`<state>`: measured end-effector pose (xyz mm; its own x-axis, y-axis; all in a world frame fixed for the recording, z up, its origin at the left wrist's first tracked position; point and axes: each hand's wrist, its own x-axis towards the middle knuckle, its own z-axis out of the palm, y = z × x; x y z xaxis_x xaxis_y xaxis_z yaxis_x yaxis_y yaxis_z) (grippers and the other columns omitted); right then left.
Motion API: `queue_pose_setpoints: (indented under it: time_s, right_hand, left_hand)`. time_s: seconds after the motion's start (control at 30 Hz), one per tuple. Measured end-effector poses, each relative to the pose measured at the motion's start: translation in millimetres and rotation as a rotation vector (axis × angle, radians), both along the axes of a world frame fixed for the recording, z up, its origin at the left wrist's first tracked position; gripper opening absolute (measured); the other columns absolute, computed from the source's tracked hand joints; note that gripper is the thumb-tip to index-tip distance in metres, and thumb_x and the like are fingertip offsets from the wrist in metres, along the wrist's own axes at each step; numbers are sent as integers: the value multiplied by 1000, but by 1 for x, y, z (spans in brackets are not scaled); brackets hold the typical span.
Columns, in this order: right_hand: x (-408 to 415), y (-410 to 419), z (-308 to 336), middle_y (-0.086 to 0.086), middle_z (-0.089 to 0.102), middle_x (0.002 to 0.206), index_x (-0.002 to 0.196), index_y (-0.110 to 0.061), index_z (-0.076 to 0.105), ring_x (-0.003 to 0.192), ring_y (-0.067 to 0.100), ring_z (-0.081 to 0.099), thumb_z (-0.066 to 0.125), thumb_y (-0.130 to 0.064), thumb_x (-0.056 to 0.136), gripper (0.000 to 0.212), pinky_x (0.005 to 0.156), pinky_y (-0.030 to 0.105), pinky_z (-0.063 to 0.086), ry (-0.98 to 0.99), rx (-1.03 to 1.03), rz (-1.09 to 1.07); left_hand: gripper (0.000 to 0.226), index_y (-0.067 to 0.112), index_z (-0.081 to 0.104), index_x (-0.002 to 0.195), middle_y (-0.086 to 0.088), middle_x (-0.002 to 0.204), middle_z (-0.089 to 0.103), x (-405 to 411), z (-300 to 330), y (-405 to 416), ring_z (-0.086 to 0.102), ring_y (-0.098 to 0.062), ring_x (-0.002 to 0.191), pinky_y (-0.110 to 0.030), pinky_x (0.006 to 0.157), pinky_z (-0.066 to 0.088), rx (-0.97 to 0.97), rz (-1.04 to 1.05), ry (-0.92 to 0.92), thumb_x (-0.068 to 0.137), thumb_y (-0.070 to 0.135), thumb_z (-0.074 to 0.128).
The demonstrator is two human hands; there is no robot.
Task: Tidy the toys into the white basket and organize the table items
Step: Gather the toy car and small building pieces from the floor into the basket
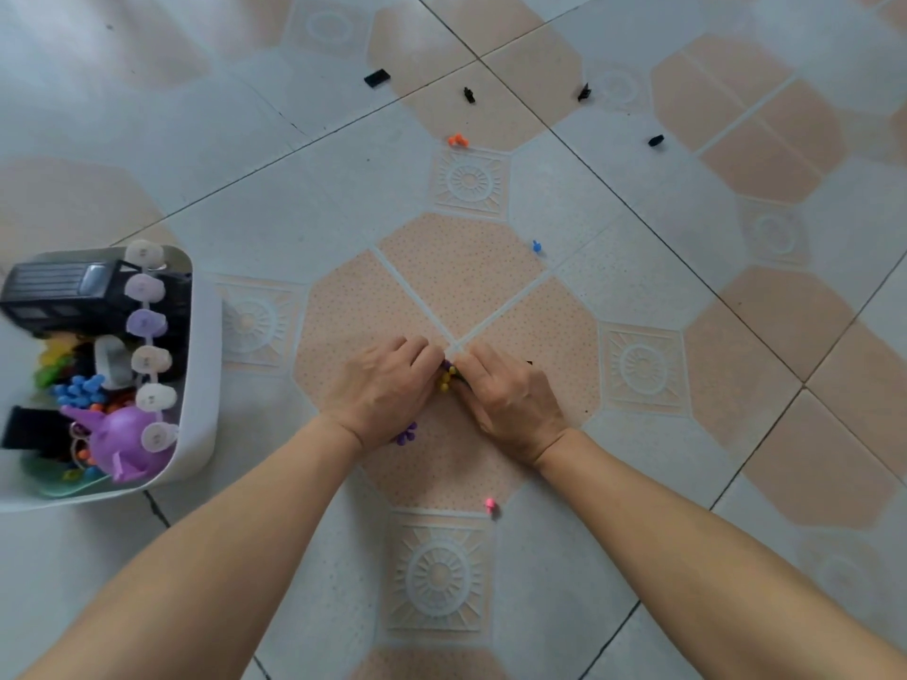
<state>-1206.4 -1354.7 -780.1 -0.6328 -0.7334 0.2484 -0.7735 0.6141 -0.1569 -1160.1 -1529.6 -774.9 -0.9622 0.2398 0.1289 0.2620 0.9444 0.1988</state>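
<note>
My left hand point(383, 390) and my right hand point(505, 395) meet low on the tiled floor, fingers curled around a small pile of toy pegs point(447, 377). Yellow and purple pegs show between the fingertips, and purple ones point(407, 435) stick out under my left palm. The white basket point(201, 365) stands at the left, holding a black toy car point(64, 292), a purple toy point(125, 439), blue pegs and a strip of pale round pieces. Loose pegs lie around: pink point(491, 506), blue point(537, 246), orange point(457, 140).
Several small black toy parts lie farther off on the floor: a flat piece point(377, 78), one at the middle point(469, 94), one to its right point(584, 92) and one at far right point(655, 140). The floor has patterned white and peach tiles.
</note>
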Motion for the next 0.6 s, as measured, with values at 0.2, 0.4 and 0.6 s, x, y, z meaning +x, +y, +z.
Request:
queue_pose_setpoints:
  time_s: [0.2,0.4,0.6]
  right_hand:
    - [-4,-2,8,6,58,71,88,-7,63,47,22,53,41,-31,93,32,37,29,39,-142,-24,5]
    - [3,-26,43,-6,44,60,75,-10,52,50,4,40,57,-21,94,23,51,19,35,-745,-507,-354]
    - [19,-88,91,8,39,59,76,-8,51,33,9,30,53,-13,95,19,38,14,20,-1582,-866,-420]
  left_hand:
    - [19,17,53,112,-3,90,66,-5,9,1,62,-27,73,-30,57,34,190,74,-152,97,25,43]
    - [16,10,60,99,16,60,45,2,35,4,43,-6,53,-26,57,32,783,478,17,96,22,48]
    - [16,20,55,84,3,52,36,30,98,-37,30,-9,39,-25,38,22,1505,690,206,97,19,46]
